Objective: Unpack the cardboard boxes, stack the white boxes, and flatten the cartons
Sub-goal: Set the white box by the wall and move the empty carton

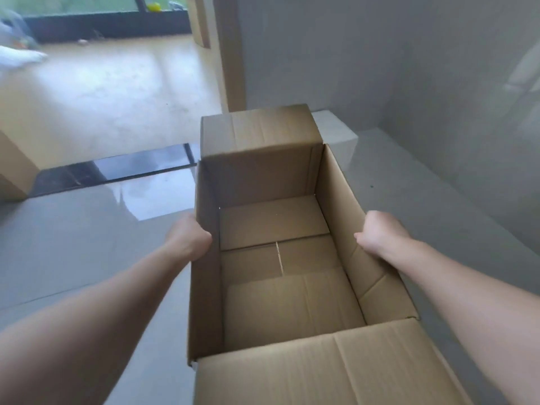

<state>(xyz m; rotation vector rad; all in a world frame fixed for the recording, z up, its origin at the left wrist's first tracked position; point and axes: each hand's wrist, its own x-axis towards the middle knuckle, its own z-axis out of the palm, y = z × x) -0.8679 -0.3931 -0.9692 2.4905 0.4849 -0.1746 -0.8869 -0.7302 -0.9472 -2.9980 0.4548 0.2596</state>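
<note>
Two hands, left hand (188,239), right hand (380,235), gripping unmarked open carton (286,302)

Two arms in view, entering from the lower corners of the frame. Both forearms bare from the frame edge to the wrist; no sleeve edge visible. Left hand (190,238): bare, no glove, ring or watch seen. Right hand (380,233): likewise bare, wrist unadorned. Fingers mostly hidden. Slight motion blur softens finer detail.

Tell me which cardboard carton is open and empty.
The carton held between both hands, left hand and right hand; the carton at the left edge shows no opening.
</note>
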